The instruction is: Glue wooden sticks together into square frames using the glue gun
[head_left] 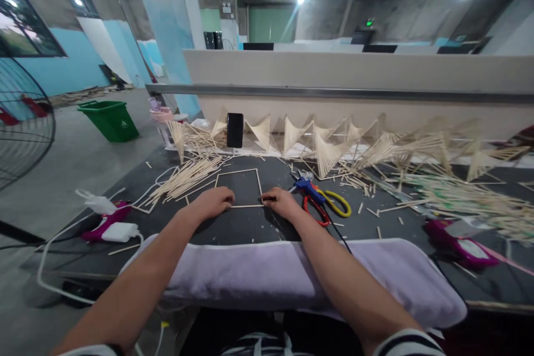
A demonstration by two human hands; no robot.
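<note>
A square frame of thin wooden sticks [257, 183] lies flat on the dark table in front of me. My left hand [212, 203] has its fingers curled together at the frame's near left corner, hiding that corner. At the near right corner, my right hand [281, 203] pinches the frame between thumb and fingers. Just right of that hand lies a blue tool [307, 186], beside a cutting tool with looped red and yellow handles [339, 204]. A heap of loose wooden sticks [186, 181] is spread left of the frame.
Twisted stick models [327, 150] line the back of the table, with a black phone [235, 130] upright among them. Purple power strips [106, 222] and white cables lie at left. A lilac cloth [250, 272] covers the near edge. A green bin [110, 120] stands on the floor.
</note>
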